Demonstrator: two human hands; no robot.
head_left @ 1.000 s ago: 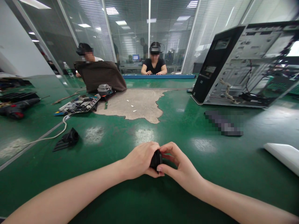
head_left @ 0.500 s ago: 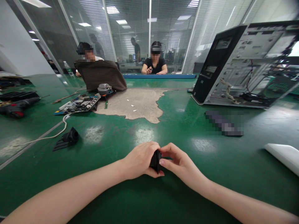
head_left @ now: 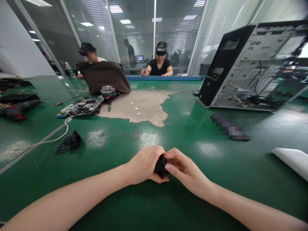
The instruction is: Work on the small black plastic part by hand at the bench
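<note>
A small black plastic part [head_left: 159, 165] with a flat flange is held just above or on the green tabletop [head_left: 149, 208]; whether it touches the surface I cannot tell. My left hand [head_left: 143, 165] wraps round its body from the left, thumb underneath near the flange. From the right, the thumb and fingers of my right hand [head_left: 185, 168] close on a round end that sticks out from the flange. Most of the part is hidden by my fingers. Another black plastic piece [head_left: 69, 141], with a round knob and slatted base, lies apart at the left.
An opened computer case [head_left: 223, 67] stands at the right, behind a blurred dark flat item [head_left: 228, 126]. A white object [head_left: 292, 160] lies at the right edge. On the left are a circuit board [head_left: 81, 107], cable and power drill [head_left: 20, 110]. Two people sit across the table.
Both of my hands stay almost in place; my right fingertips shift very slightly at the part's round end. Across the table, one person's hand has moved to the left.
</note>
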